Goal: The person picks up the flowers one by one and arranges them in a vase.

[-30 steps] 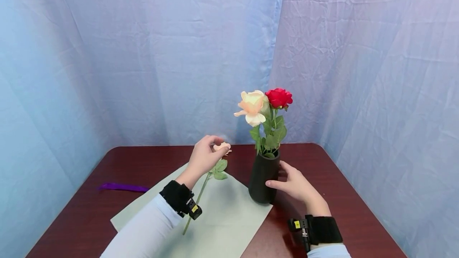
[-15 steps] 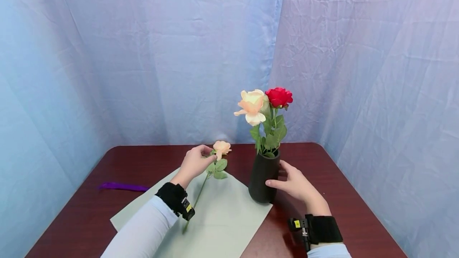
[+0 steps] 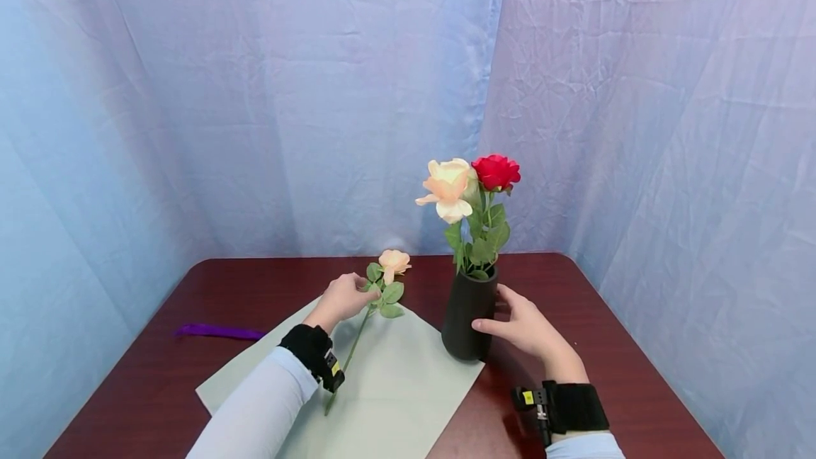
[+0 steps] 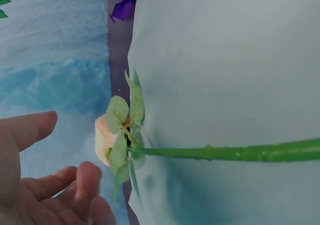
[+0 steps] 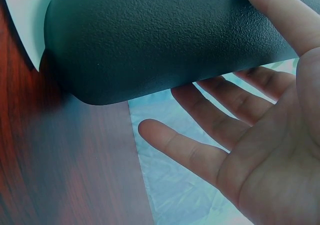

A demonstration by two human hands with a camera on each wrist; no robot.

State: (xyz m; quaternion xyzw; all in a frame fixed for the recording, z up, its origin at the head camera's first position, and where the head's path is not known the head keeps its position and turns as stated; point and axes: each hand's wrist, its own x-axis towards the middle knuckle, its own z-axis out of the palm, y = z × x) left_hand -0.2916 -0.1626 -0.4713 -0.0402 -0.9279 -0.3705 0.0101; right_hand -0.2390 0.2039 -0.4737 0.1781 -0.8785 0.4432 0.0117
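A single peach rose (image 3: pixel 394 262) lies across the pale green paper, its bloom at the far end and its stem (image 4: pixel 210 153) pointing back toward me. Beside its leaves is my left hand (image 3: pixel 343 301); the left wrist view shows thumb and fingers apart with nothing between them. Farther right, a dark vase (image 3: pixel 467 317) stands upright at the paper's corner, holding a peach rose (image 3: pixel 448 190) and a red rose (image 3: pixel 496 173). My right hand (image 3: pixel 534 335) holds the vase from its right side, thumb across the front and fingers behind.
The sheet of pale green paper (image 3: pixel 395 381) lies at an angle on the dark red-brown table (image 3: pixel 612 388). To its left is a purple ribbon (image 3: pixel 219 332). Light blue curtains (image 3: pixel 306 91) hang behind and at both sides of the table.
My left hand has drawn back from the lying rose's bloom, left and down toward its leaves, so the bloom is fully visible. The right hand and vase stay put.
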